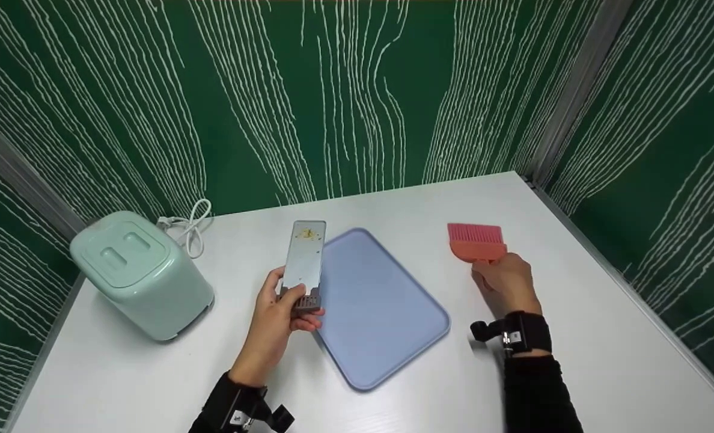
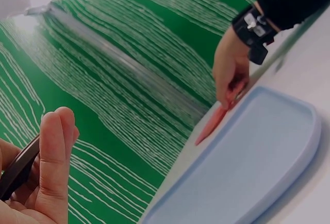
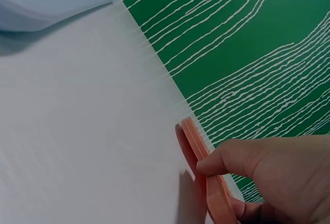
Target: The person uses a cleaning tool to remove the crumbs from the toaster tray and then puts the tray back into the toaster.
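My left hand [image 1: 277, 316] grips a narrow metal crumb tray [image 1: 305, 255] by its grey slotted end, thumb on top. Yellowish crumbs [image 1: 308, 234] lie near the tray's far end. It is held up beside the left edge of a blue rectangular tray [image 1: 381, 319]. To the right of that, my right hand [image 1: 506, 279] pinches the handle of a small orange brush [image 1: 478, 242] with pink bristles. In the right wrist view, the thumb presses on the brush [image 3: 198, 144] just above the white table. The left wrist view shows only the dark edge of the crumb tray [image 2: 20, 167].
A mint-green toaster [image 1: 152, 282] with a lidded top stands at the left of the white table [image 1: 225, 373]. Its white cord [image 1: 195, 225] lies coiled behind it. Green panels [image 1: 357, 102] with white lines close off the back and sides.
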